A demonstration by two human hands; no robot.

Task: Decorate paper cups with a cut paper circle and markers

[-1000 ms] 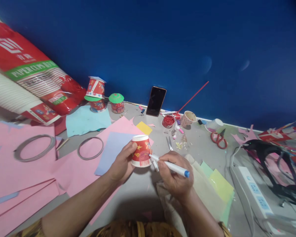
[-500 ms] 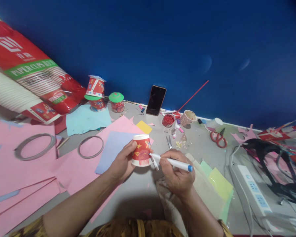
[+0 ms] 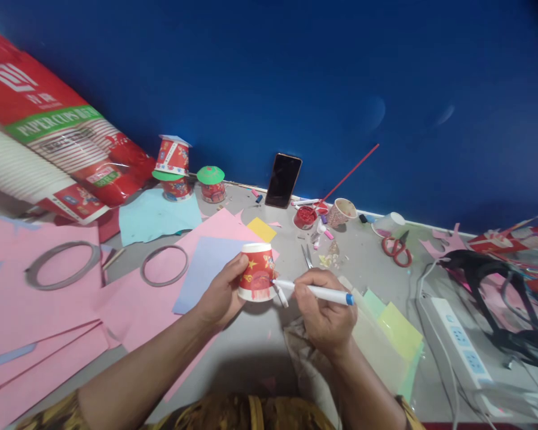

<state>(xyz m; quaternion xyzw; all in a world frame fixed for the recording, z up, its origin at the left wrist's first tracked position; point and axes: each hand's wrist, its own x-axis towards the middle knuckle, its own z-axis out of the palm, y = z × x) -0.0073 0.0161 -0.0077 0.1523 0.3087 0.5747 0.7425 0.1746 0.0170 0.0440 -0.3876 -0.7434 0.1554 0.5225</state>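
A red paper cup [image 3: 257,272] with star and flower prints is upside down in my left hand [image 3: 223,291], its white rim at the bottom. My left thumb and fingers wrap round its left side. My right hand [image 3: 325,310] pinches a white marker [image 3: 320,291] with a blue end, its tip at the cup's right side, seeming to touch it. Pinkish streaks show low on the cup's front. Just behind the marker tip, a small white stick-like piece [image 3: 281,297] shows. Metal scissor blades [image 3: 307,257] lie beyond my right hand.
Pink paper [image 3: 63,310], a blue sheet [image 3: 201,269] and tape rings [image 3: 164,266] lie left. Cups with paper tops [image 3: 211,184], a phone [image 3: 284,180] and a red pot [image 3: 305,216] stand along the wall. Right are red-handled scissors [image 3: 397,251] and a power strip [image 3: 461,343].
My right hand and the marker have shifted slightly to the right. The cup stays in my left hand, nearly in the same place.
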